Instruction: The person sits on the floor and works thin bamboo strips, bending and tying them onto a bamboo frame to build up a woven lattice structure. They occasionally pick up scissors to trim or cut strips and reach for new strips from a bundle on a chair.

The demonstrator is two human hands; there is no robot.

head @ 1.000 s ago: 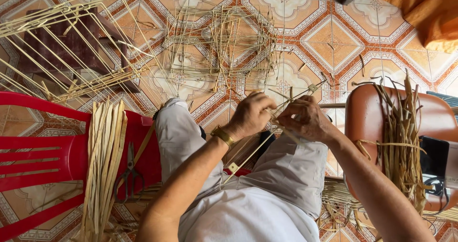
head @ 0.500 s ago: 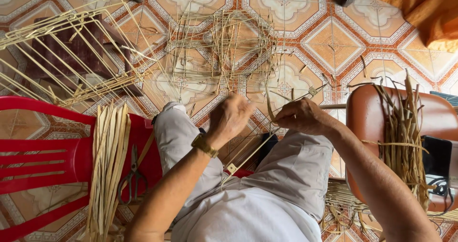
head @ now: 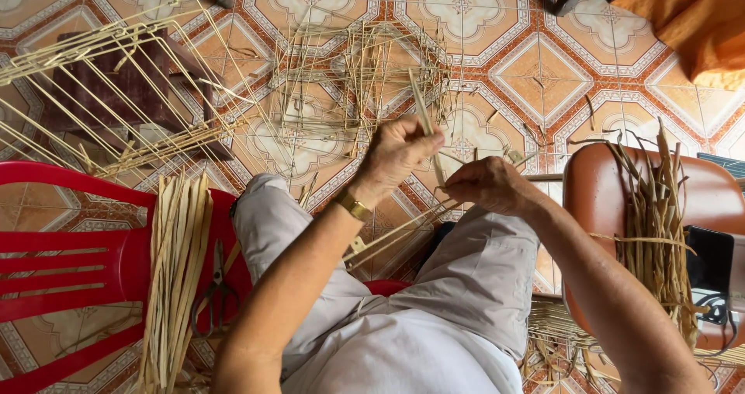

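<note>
Two hands [head: 442, 169] on bamboo strip [head: 424, 122]

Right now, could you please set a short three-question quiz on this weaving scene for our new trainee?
1. True or false: the left hand grips a thin bamboo strip that points away from the person.
2. What lies on the red chair beside the flat strip bundle? A) scissors B) a hammer C) a cup
3. Fill in: dry strips are piled on the ____ stool at the right.

Key:
1. True.
2. A, the scissors.
3. Brown; the brown stool holds the dry strips, close by the right hand.
</note>
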